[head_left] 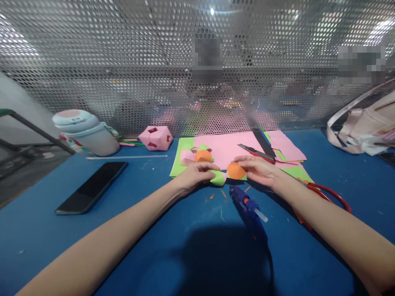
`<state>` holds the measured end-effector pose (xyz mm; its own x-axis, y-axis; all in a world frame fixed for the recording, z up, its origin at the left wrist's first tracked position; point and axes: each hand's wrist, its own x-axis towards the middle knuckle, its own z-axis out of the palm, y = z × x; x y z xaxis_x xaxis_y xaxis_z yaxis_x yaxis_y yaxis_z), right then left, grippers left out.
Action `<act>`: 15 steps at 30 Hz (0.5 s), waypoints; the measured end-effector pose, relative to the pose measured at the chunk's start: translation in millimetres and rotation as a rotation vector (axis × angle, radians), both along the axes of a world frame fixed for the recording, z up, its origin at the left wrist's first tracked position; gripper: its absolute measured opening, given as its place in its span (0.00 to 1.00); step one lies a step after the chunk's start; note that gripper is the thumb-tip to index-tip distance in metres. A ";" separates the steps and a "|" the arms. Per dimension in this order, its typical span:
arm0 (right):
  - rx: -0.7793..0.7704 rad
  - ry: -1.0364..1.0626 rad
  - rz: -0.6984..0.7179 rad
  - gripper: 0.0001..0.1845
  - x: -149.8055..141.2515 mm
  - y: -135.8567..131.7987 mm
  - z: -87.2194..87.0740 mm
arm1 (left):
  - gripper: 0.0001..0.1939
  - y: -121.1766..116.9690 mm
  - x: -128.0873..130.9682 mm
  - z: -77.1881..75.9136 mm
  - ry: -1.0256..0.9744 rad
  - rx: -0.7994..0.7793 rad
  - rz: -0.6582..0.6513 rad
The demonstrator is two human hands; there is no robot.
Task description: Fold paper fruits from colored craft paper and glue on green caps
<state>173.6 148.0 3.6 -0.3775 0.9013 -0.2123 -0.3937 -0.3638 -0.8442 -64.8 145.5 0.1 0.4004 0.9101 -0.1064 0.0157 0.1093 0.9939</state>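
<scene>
Holding paper pieces over a blue table (148,263): two bare hands, forearms coming in from the near corners.

Left hand (196,176): thumb and fingers close together, pinching the left end of a green paper piece (218,178). Right hand (261,170): thumb and forefinger pinching the right edge of an orange paper piece (236,171). Both pieces sit side by side between the hands, at the near edge of the paper stack; whether they are joined cannot be told.

Behind the left hand: one orange-and-green folded piece (203,156), beside one pink folded piece (187,157). Beneath and beyond: paper sheets (226,144), pink and green, with one cutter (253,151) on top.

Near side: one blue glue gun (247,205), a clear stick protruding from its rear. By the right forearm, partly covered: red-handled scissors (335,195).

Left part of the table: one black phone (92,187), one glue stick (126,157), one pink paper ball (156,138) with openings, one lidded bottle (89,133). Far right: one pale bag (367,121). At the back: perforated metal panel (148,82).
</scene>
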 end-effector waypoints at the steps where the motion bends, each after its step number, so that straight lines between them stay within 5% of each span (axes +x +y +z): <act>1: 0.001 0.000 0.002 0.11 0.1 0.1 -0.4 | 0.10 0.0 -0.1 0.1 0.004 0.005 0.000; 15: 0.000 0.011 0.006 0.10 -0.7 1.0 0.4 | 0.10 -0.4 1.7 7.3 0.083 0.048 0.057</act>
<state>172.8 149.0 4.0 -0.3849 0.8993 -0.2079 -0.4007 -0.3657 -0.8401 -63.1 145.2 7.4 0.3394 0.9361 -0.0927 0.0935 0.0645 0.9935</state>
